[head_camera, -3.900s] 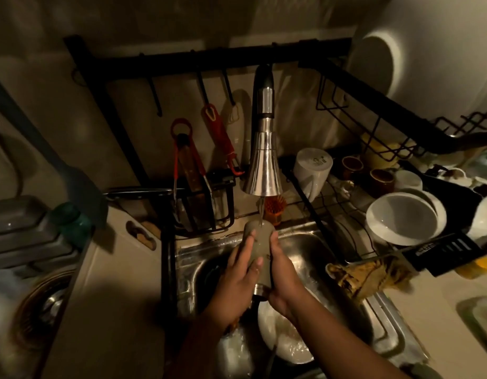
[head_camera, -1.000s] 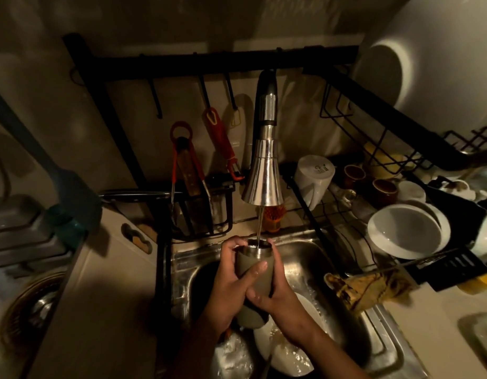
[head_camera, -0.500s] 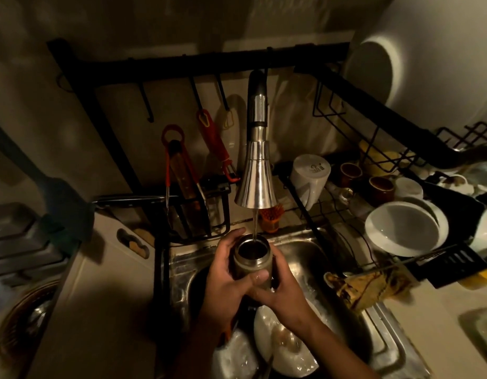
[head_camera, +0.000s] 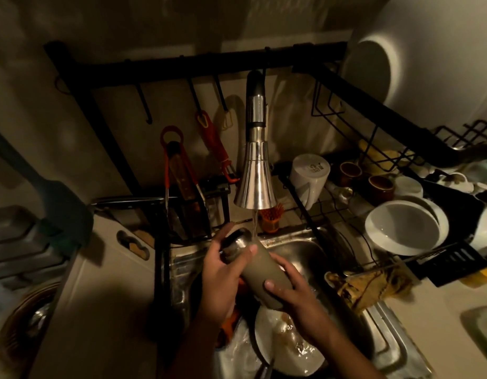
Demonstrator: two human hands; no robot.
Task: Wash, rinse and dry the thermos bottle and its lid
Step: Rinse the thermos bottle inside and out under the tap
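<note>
Thermos bottle [head_camera: 257, 265], upright and filling a moment ago, now tipped mouth-left under the faucet [head_camera: 255, 184] stream, gripped by left hand [head_camera: 223, 272] and right hand [head_camera: 294, 291]; likely pouring out rinse water.

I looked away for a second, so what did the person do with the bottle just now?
The thermos bottle, upright under the faucet with water running into its mouth a second ago, is now tipped, its open mouth leaning up and left. Earlier it was held bottom-up under the stream. Both the left hand and right hand have kept hold of it; the water keeps running.
</note>
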